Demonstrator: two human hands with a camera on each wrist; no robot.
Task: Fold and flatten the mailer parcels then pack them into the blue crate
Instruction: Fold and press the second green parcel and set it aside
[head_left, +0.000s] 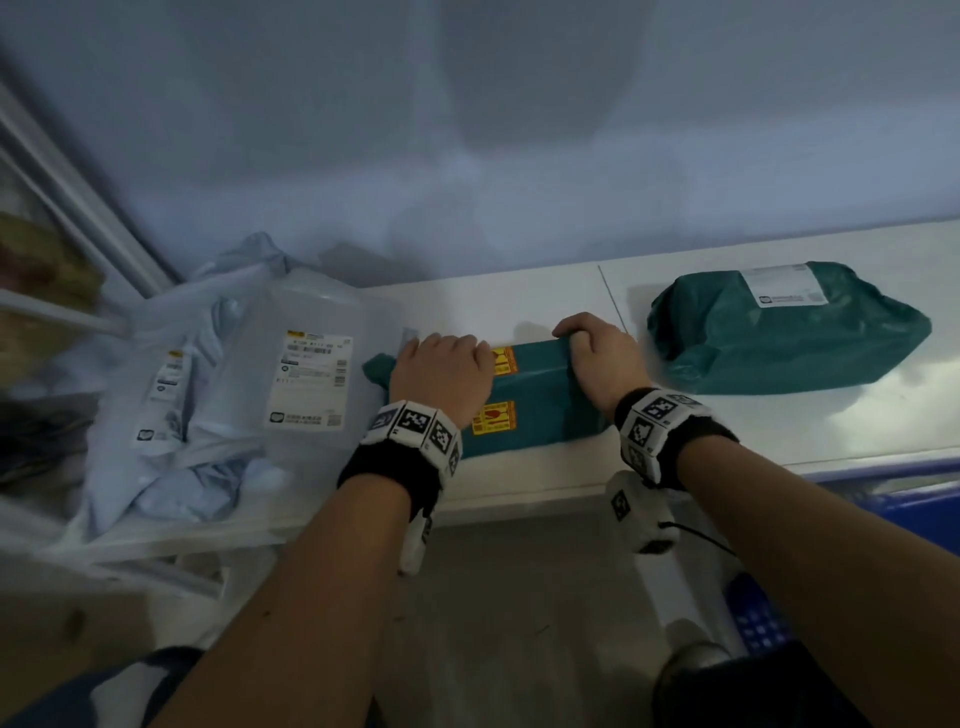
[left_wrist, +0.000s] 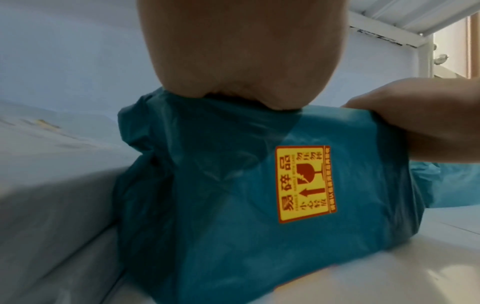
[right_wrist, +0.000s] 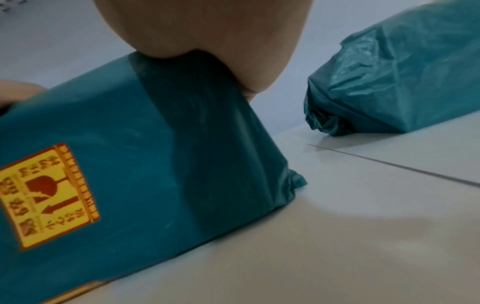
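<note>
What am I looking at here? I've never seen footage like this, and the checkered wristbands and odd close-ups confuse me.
No machine: a person works bare-handed, wearing cameras. The wide picture comes from a head camera; the two close-ups come from cameras on each wrist, under the marker bands. The left hand and right hand both grip a teal parcel with yellow stickers, lying on a white table. A second teal parcel lies to the right, and pale mailers are piled on the left. A blue crate's edge shows at lower right.
</note>
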